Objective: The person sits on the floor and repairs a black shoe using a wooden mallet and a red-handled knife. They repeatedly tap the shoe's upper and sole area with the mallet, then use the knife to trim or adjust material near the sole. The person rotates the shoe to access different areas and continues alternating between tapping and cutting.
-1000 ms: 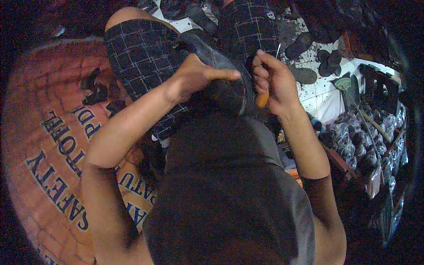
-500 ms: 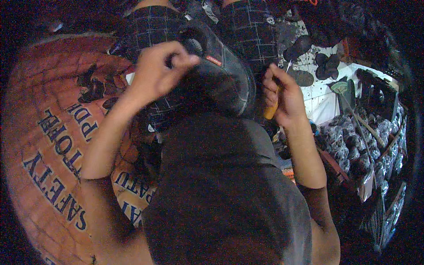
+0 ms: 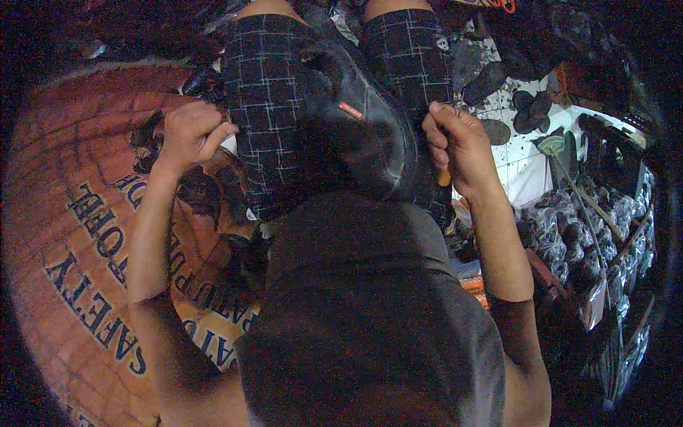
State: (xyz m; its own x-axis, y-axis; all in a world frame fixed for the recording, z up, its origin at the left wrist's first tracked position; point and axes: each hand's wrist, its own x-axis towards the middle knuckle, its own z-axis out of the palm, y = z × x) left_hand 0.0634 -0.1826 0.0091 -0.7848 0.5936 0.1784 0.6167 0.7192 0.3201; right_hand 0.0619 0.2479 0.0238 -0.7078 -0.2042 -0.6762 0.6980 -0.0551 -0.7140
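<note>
A black leather shoe or boot (image 3: 377, 146) with a small red tag rests between my thighs in checked shorts (image 3: 265, 121). My left hand (image 3: 196, 132) is off to the left of the shoe, beside the thigh, with its fingers curled; whatever may be inside them is hidden. My right hand (image 3: 455, 146), just right of the shoe, is closed on a tool with an orange handle (image 3: 444, 176), mostly covered by the fingers; its metal tip is hard to make out.
An orange printed sheet (image 3: 78, 327) spreads at the left. On the white tiled floor (image 3: 509, 160) at right lie dark shoe soles (image 3: 530, 110) and scraps. A green fan-shaped rake (image 3: 551, 146) leans near several plastic-wrapped dark items (image 3: 562, 242).
My left hand has moved from the shoe leftward past the thigh. My right hand sits a little lower than a second ago, still closed on the tool.
</note>
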